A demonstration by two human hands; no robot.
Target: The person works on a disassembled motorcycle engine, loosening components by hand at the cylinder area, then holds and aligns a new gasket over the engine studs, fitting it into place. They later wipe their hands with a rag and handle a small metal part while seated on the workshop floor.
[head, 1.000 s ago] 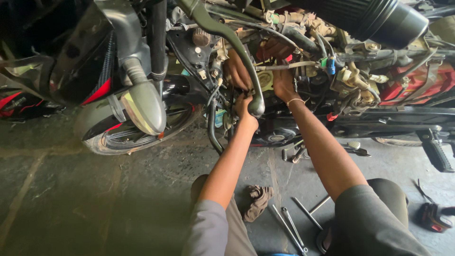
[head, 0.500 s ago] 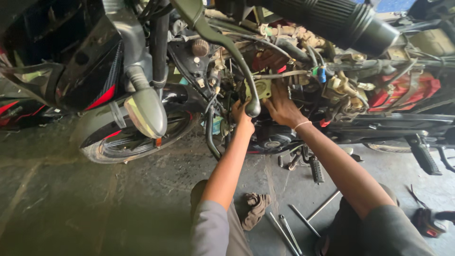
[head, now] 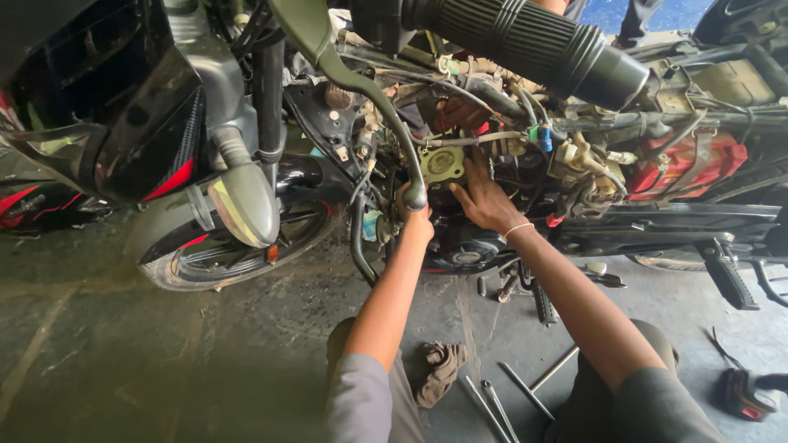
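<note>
Both hands (head: 484, 197) shifted onto one engine part (head: 442, 164), seemingly touching.

The fairing (head: 123, 123) is glossy black with red stripes. The handlebar grip (head: 525, 37) is black and ribbed, the brake lever (head: 361, 82) olive green. The engine cover plate (head: 442, 162) is dull yellowish metal. A brown rag (head: 439, 371) lies on the grey floor (head: 123, 361).

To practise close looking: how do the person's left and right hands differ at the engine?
The left hand is curled shut low beside the engine, partly behind the brake lever; the right hand lies open, fingers spread up toward the square metal plate. The right wrist wears a thin band; the left shows none. Both are bare and at the engine.
</note>
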